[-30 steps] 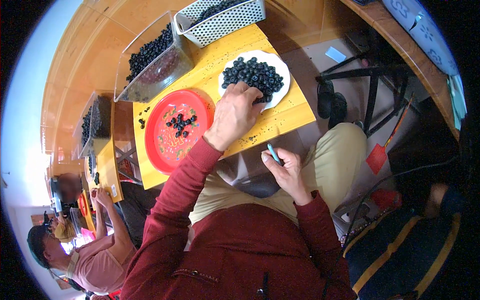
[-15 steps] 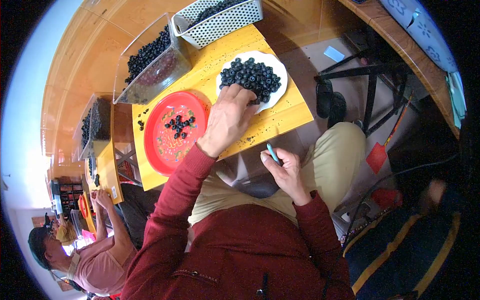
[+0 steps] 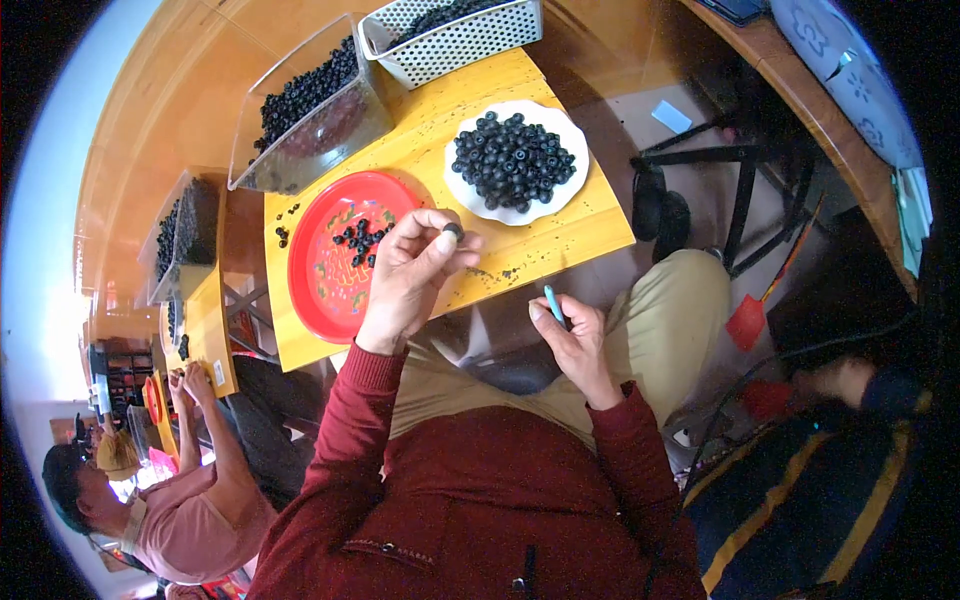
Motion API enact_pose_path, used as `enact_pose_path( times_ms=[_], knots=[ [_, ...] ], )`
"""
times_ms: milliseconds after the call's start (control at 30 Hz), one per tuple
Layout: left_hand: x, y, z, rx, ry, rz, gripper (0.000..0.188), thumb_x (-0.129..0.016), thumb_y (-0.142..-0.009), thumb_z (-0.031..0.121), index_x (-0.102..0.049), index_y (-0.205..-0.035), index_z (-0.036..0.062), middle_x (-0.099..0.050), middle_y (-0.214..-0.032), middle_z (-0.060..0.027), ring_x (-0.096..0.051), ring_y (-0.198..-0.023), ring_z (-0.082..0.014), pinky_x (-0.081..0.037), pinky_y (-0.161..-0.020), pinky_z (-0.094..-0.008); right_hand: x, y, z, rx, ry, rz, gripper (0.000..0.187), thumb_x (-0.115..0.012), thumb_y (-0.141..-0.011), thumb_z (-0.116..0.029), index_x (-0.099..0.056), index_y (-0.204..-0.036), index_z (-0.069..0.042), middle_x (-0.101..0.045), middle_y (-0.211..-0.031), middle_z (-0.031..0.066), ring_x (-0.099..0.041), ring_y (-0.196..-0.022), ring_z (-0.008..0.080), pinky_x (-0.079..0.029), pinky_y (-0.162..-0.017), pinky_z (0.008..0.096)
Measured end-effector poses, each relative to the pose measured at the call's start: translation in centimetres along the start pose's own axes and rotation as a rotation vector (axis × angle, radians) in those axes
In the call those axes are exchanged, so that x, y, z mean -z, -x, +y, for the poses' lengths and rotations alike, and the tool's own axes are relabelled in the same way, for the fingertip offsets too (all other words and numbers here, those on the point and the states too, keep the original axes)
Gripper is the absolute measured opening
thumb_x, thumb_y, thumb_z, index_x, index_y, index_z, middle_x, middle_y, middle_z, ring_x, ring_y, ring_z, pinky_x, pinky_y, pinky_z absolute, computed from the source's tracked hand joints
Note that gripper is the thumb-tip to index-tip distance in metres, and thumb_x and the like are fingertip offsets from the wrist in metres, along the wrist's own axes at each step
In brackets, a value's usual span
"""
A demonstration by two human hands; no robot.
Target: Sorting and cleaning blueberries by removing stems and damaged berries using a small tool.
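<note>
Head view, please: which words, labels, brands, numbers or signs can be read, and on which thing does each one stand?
No text can be quoted.
Red plate: yellow mark like a character; not clear enough to read.
Far table: small white label on its edge; too small to read.
White plate, blue stick: no text visible.

top [image 3: 470,475]: dark red, long-sleeved | left cuff [image 3: 375,368]: ribbed | trousers [image 3: 680,305]: beige | left hand [image 3: 408,272]: bare | right hand [image 3: 578,347]: bare
</note>
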State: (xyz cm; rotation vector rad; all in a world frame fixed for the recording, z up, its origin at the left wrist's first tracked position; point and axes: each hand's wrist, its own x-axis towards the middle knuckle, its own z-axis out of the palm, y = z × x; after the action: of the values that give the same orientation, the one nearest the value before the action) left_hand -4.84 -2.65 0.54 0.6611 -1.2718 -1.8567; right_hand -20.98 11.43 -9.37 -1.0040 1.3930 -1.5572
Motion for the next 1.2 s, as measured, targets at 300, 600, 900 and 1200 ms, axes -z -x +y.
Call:
enact_pose_path(
  times_ms=[300, 600, 900, 1200],
  knots=[
    [2.1, 3.4, -0.9, 0.033, 0.281, -0.009, 0.012, -0.062, -0.095, 0.002, -0.059, -0.107, 0.0016, -0.069, -0.101, -0.011, -0.071, -0.094, -0.022, -0.061, -0.083, -0.0343, -1.0, 0.5, -0.7, -0.052, -0.014, 0.017, 0.017, -0.068, -0.093, -0.015, -0.07, -0.094, 0.002, -0.056, -0.069, -0.0054, -0.046, -0.064, 0.0023, -0.038, -0.056, 0.0227],
    [3.5, 5.8, -2.2, 0.016, 0.337, 0.022, 0.021, -0.062, -0.094, 0.0, -0.065, -0.115, 0.0001, -0.071, -0.103, -0.0114, -0.071, -0.091, -0.0206, -0.06, -0.083, -0.0352, -3.6, 0.5, -5.6, -0.058, 0.019, -0.043, 0.016, -0.068, -0.093, -0.014, -0.07, -0.095, 0.001, -0.057, -0.069, -0.0062, -0.048, -0.064, 0.0021, -0.04, -0.057, 0.0218],
    [4.2, 7.6, -2.1, 0.043, 0.397, -0.027, 0.017, -0.064, -0.093, -0.001, -0.065, -0.11, -0.0004, -0.071, -0.102, -0.0126, -0.071, -0.09, -0.0208, -0.06, -0.082, -0.035, -6.8, -0.4, -9.0, 0.03, 0.07, -0.167, 0.018, -0.068, -0.093, -0.013, -0.069, -0.103, 0.002, -0.069, -0.085, 0.001, -0.059, -0.076, 0.0052, -0.049, -0.069, 0.0231],
    [4.6, 8.5, -1.8, 0.006, 0.282, -0.041, 0.014, -0.067, -0.09, -0.002, -0.066, -0.104, -0.0015, -0.071, -0.097, -0.0138, -0.07, -0.085, -0.0205, -0.058, -0.078, -0.0317, -8.1, -0.8, -9.9, -0.193, -0.246, -0.302, 0.018, -0.069, -0.093, -0.011, -0.068, -0.102, 0.004, -0.07, -0.087, 0.0068, -0.066, -0.081, 0.0111, -0.053, -0.073, 0.0254]
  ],
)
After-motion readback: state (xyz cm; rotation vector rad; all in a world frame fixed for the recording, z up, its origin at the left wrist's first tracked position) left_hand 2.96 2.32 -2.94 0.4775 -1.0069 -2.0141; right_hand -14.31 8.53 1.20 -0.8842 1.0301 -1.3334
